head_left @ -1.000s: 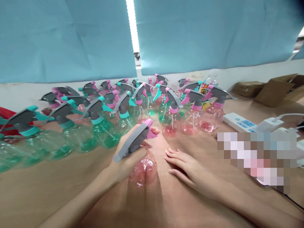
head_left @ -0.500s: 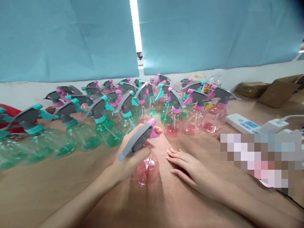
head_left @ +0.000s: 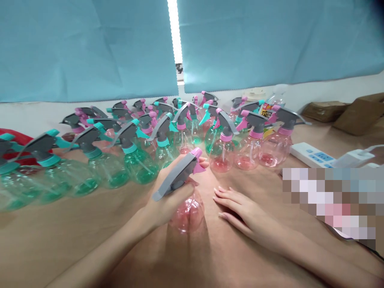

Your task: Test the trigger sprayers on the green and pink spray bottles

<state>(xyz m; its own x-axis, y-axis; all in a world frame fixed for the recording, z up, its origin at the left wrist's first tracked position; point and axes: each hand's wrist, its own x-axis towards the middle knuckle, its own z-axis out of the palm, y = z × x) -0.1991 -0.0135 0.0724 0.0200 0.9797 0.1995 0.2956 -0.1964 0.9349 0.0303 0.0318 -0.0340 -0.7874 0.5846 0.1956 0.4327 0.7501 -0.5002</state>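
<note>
A pink spray bottle (head_left: 188,214) with a grey and pink trigger head stands upright on the brown tabletop (head_left: 120,224). My left hand (head_left: 171,192) is wrapped round its neck, under the grey lever, with some fingers partly hidden behind the head. To the right of that bottle, my right hand (head_left: 240,208) lies palm down on the table with its fingers stretched out, holding nothing. Just beyond the hands stand a green spray bottle (head_left: 141,168) and another pink spray bottle (head_left: 221,158).
Several more green and pink spray bottles fill the back and left of the table. At the right lie a white power strip (head_left: 312,156) with a plugged-in charger (head_left: 352,157) and a pixelated patch. Brown cardboard (head_left: 360,116) sits behind, and blue sheeting (head_left: 90,48) covers the wall.
The whole view has shifted slightly, so everything sits a little further right. My left hand keeps its grip on the pink spray bottle, and my right hand stays flat on the table.
</note>
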